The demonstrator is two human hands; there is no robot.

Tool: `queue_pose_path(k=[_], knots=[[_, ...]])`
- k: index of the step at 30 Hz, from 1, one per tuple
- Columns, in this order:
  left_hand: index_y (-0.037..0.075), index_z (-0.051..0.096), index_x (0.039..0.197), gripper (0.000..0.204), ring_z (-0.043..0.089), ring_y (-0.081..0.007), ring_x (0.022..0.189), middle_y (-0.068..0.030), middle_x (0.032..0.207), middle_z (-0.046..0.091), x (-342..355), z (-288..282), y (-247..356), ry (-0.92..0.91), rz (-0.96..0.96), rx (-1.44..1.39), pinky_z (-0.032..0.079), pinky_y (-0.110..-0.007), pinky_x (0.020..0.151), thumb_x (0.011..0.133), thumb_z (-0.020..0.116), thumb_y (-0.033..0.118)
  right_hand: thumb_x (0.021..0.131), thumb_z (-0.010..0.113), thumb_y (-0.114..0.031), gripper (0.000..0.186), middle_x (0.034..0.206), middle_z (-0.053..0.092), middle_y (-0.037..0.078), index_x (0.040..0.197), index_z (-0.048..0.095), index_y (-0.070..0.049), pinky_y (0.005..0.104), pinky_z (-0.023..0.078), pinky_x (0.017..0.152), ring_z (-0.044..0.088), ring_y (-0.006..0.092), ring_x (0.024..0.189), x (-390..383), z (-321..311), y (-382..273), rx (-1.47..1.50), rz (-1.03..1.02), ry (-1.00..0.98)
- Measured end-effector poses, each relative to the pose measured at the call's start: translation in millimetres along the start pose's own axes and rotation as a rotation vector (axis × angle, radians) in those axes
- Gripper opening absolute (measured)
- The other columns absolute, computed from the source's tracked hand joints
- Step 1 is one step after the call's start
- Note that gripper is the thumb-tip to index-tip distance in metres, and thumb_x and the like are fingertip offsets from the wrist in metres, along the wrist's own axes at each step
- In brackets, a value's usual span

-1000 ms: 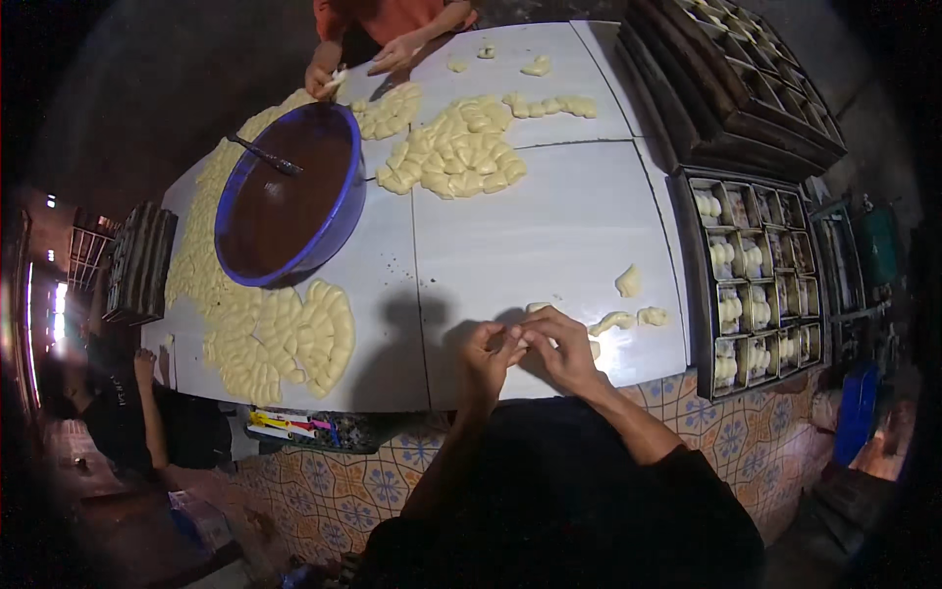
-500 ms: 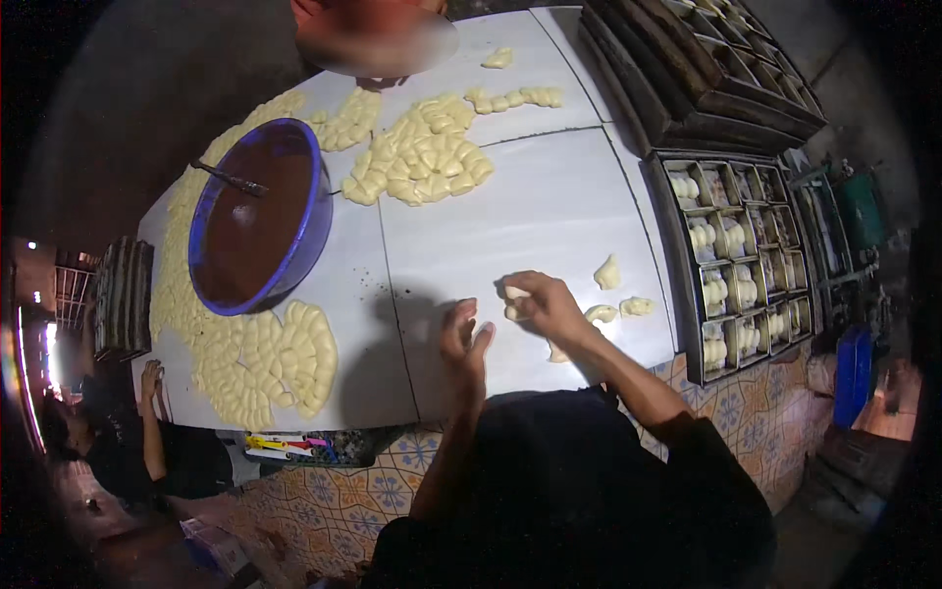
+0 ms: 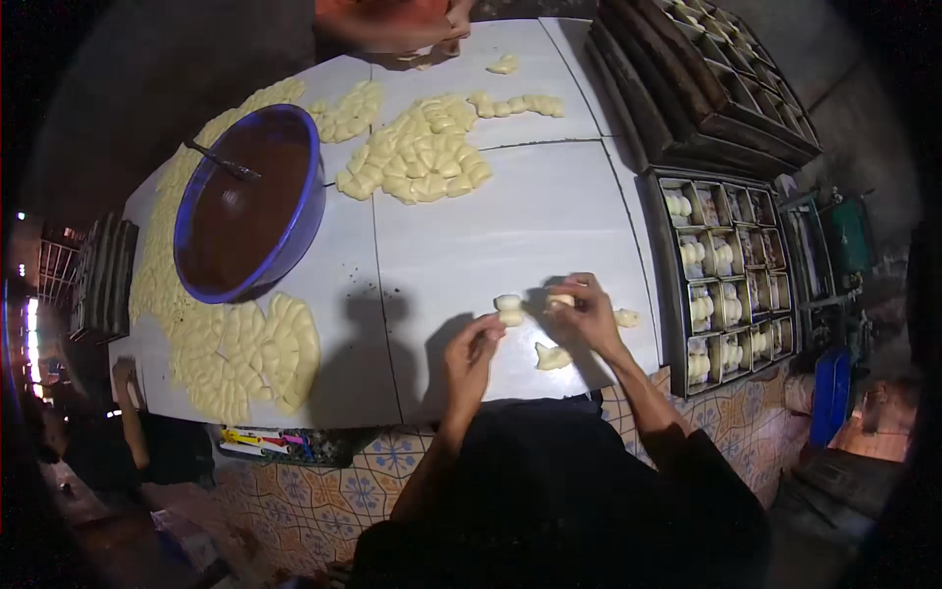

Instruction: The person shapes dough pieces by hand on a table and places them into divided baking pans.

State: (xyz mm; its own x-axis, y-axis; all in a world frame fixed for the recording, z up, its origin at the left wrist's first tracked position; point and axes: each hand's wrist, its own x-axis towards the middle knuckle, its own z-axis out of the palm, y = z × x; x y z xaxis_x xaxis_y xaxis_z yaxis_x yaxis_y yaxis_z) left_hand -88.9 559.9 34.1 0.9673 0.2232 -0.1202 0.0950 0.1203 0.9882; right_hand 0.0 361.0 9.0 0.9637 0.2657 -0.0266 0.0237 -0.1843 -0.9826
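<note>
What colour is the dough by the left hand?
The dough is pale cream, best seen in head view.

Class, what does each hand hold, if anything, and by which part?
The right hand pinches a small dough piece by its right end. The left hand touches the near end of a dough roll; grip unclear.

The table top [image 3: 530,216] looks pale and smooth to me, with a glossy patch by its near edge. Toward its left edge, the purple tub [image 3: 306,224] is shiny plastic. The dough [image 3: 422,162] has a smooth, satiny skin. Beyond the right edge, the tray [image 3: 670,294] seems dull, darkened metal. Below the near edge, the shirt [image 3: 569,491] is matt black cloth.
</note>
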Motion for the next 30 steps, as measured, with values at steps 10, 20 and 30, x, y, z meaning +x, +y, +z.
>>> queue_pose_path(k=[10, 20, 30], knots=[[-0.004, 0.067, 0.098, 0.018, 0.056, -0.0064, 0.074, -0.0035, 0.085, 0.067, 3.7, 8.6, 22.4, 0.281, 0.077, -0.041, 0.045, -0.022, 0.065, 0.083, 0.069, 0.004, 0.093, 0.053, -0.020, 0.023, 0.105, 0.052, 0.010, 0.098, 0.067, -0.003, 0.0303, 0.043, 0.084, 0.047, 0.0202, 0.104, 9.7, 83.8, -51.8, 0.379, -0.161, 0.003], [-0.006, 0.043, 0.129, 0.088, 0.052, -0.0234, 0.113, -0.0157, 0.126, 0.053, 41.8, -35.3, 91.6, -0.524, -0.002, -1.116, 0.041, -0.037, 0.098, 0.083, 0.047, 0.069, 0.072, 0.066, -0.066, 0.109, 0.132, 0.042, 0.015, 0.146, 0.012, -0.006, 0.0377, 0.042, 0.094, 0.043, 0.0274, 0.120, 29.1, 95.7, -32.6, 0.700, 0.030, -0.667], [0.001, 0.068, 0.086, 0.087, 0.062, -0.0281, 0.080, -0.0169, 0.079, 0.065, 243.1, -272.0, 117.8, 0.404, -0.139, 0.907, 0.046, -0.042, 0.078, 0.087, 0.019, 0.074, 0.086, 0.067, -0.014, 0.084, 0.137, 0.038, 0.018, 0.147, 0.009, -0.013, 0.0462, 0.042, 0.101, 0.046, 0.0256, 0.114, 39.3, 123.8, -17.6, 0.532, -0.111, -0.343]])
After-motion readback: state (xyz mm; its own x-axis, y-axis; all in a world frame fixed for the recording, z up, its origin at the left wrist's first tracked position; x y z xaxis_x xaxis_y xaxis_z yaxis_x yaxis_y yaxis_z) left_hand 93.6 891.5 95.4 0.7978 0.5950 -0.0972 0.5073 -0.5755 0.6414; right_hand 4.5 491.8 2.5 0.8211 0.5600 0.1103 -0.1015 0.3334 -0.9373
